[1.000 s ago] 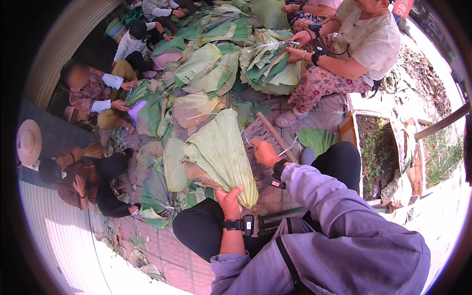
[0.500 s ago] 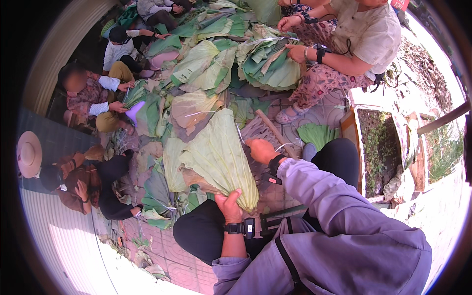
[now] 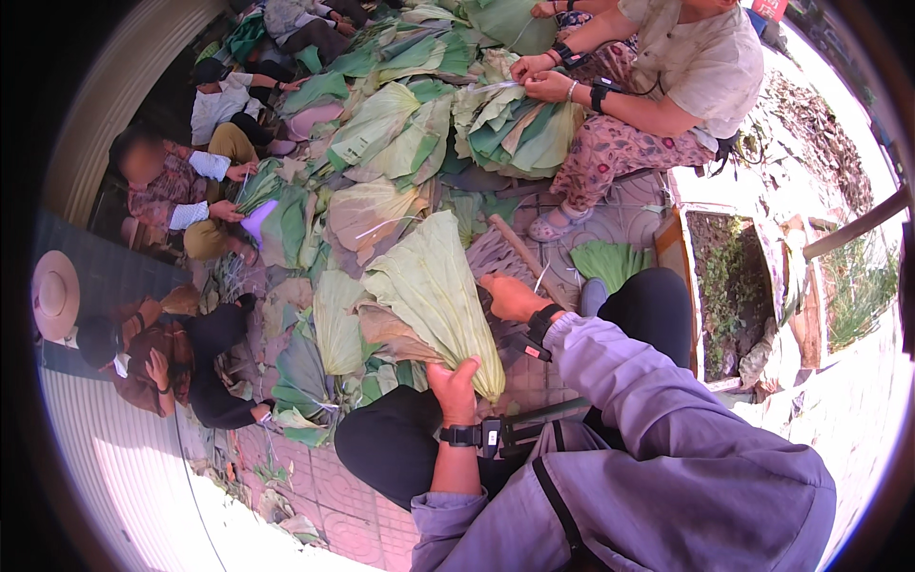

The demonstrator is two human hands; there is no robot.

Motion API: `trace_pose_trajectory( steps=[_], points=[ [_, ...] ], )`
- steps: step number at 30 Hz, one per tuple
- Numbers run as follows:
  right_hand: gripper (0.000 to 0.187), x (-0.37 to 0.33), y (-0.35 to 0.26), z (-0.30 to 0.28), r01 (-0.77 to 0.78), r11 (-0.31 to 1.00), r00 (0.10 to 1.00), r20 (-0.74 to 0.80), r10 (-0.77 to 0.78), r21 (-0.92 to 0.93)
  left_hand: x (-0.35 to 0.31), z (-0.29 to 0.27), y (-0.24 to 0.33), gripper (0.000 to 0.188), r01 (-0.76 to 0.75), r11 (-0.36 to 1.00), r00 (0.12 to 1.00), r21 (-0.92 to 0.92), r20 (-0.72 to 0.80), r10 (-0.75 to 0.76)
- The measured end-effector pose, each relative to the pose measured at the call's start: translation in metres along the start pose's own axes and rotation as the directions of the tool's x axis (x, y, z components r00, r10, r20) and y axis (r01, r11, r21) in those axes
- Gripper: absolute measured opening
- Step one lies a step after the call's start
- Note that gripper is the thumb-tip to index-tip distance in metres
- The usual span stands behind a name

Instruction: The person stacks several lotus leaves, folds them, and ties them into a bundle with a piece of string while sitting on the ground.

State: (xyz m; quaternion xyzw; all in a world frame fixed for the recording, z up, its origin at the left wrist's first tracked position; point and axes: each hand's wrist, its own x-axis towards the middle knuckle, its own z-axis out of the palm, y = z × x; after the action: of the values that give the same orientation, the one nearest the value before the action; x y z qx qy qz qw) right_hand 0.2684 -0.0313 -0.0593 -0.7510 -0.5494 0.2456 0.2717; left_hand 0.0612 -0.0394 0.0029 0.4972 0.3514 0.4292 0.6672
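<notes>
A: Left hand (image 3: pixel 456 386)?

B: Fingers wrapped tight round the narrow end of a folded leaf bundle (image 3: pixel 438 291). Thumb side up, black strap on the wrist. Bundle fans out up and away from the fist, pale green, ribbed.

A: Right hand (image 3: pixel 510 296)?

B: Lies against the bundle's right edge, about halfway up. Fingers run under the leaf, so whether they're curled or flat can't be told. Dark watch on that wrist, grey-lilac sleeve behind it.

A: Where does the bundle sit?

B: Over the person's lap, between the two black-trousered knees, tip pointing at the heap of loose leaves (image 3: pixel 381 143) on the paved ground ahead.

A: Anything right next to it?

B: A bunch of thin pale strips (image 3: pixel 496 257) on the ground just behind the right hand, with a wooden stick (image 3: pixel 519 250) lying across it. A small folded green leaf (image 3: pixel 610 262) near the right knee.

A: Containers?

B: One wooden planter box (image 3: pixel 681 276) to the right, beside the knee. Soil and small green plants inside, no leaves in it.

A: Other people?

B: One seated opposite in a beige shirt and patterned trousers, both hands (image 3: pixel 538 76) on a darker leaf pile (image 3: pixel 515 129). More people seated along the left of the heap. A straw hat (image 3: pixel 54 294) far left.
</notes>
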Motion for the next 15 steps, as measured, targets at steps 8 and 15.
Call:
trace_pose_trajectory(
  steps=[8, 15],
  points=[
    [0.043, -0.016, -0.005, 0.014, -0.114, 0.987, 0.992, -0.043, 0.12, 0.117, 0.0, -0.006, 0.001, 0.064, 0.043, 0.999, 0.999, -0.03, -0.003, -0.043],
    [0.025, -0.033, -0.021, 0.017, -0.447, 0.359, 0.892, 0.382, 0.24, 0.819, 0.004, -0.025, -0.009, 0.06, 0.015, 0.998, 0.999, -0.06, -0.029, -0.017]
  ],
)
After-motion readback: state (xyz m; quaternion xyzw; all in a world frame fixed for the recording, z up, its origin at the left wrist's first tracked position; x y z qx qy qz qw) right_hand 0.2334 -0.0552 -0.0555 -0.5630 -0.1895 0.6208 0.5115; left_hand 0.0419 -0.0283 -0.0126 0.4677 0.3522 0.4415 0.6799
